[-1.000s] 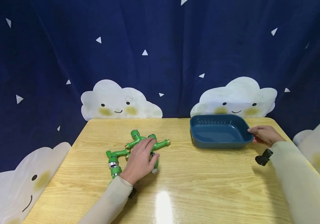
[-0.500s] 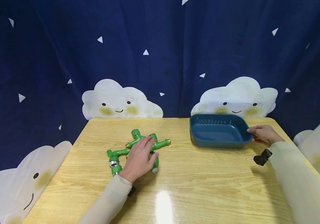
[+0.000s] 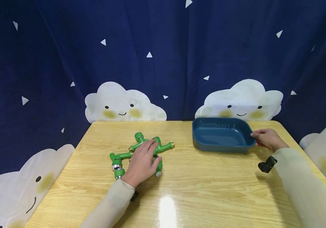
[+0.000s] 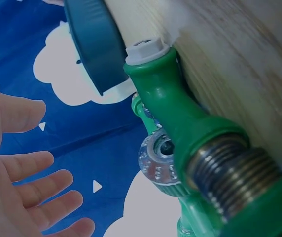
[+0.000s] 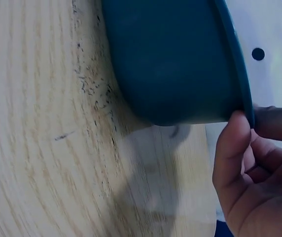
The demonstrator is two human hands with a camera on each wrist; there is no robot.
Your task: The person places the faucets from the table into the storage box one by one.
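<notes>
From the head view, your left hand [image 3: 141, 163] is over the green taps [image 3: 164, 147] on the left half of the wooden table [image 3: 208, 183], hiding the middle of the cluster; brass ends poke out on both sides. Over on the right, your right hand [image 3: 269, 139] has the near-right end of the blue tray [image 3: 224, 148] by its rim, toward the table's far edge. Behind it all, a navy curtain [image 3: 163, 31] with smiling clouds.

To the left wrist view: your fingers are spread and relaxed, grasping nothing, with a visible gap to the green taps. A white cap [image 4: 147, 51] tips one branch, and coarse metal threads [image 4: 234, 173] show lower down.

And the right wrist view: there's your pinch, thumb and fingers on opposite sides of the blue tray's rim. Whether its base touches the table, you can't tell here.
</notes>
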